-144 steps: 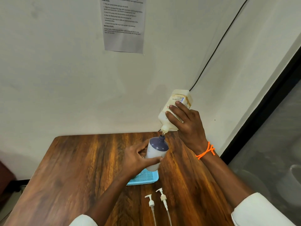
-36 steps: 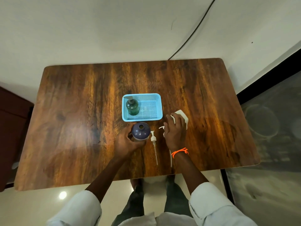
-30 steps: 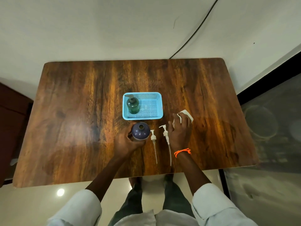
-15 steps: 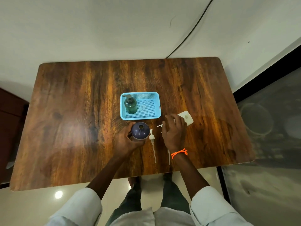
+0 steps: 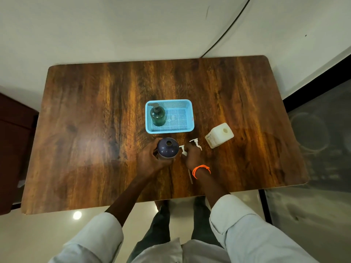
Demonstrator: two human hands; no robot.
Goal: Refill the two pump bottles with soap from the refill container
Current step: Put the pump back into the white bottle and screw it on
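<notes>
My left hand [image 5: 150, 160] grips the dark purple pump bottle [image 5: 168, 149], which stands upright on the table with its neck uncapped. My right hand [image 5: 193, 156] lies curled over the stems of two white pump heads [image 5: 183, 149] [image 5: 195, 143] just right of that bottle. Its fingers are hidden, so I cannot tell whether they hold one. The white refill container [image 5: 219, 135] stands alone on the table to the right, free of my hand. A green pump bottle [image 5: 157, 114] with its pump fitted stands in the left end of the blue basket [image 5: 189, 115].
The wooden table [image 5: 85, 130] ends close to my body and against the wall at the back. A dark cabinet [image 5: 13, 149] stands to the left and a glass partition [image 5: 313, 149] to the right. A black cable [image 5: 228, 29] runs up the wall.
Pouring from the refill container into the purple bottle has ended. My right hand set the container down at the right, let go, and moved left onto the pump heads. My left hand stayed on the bottle.
</notes>
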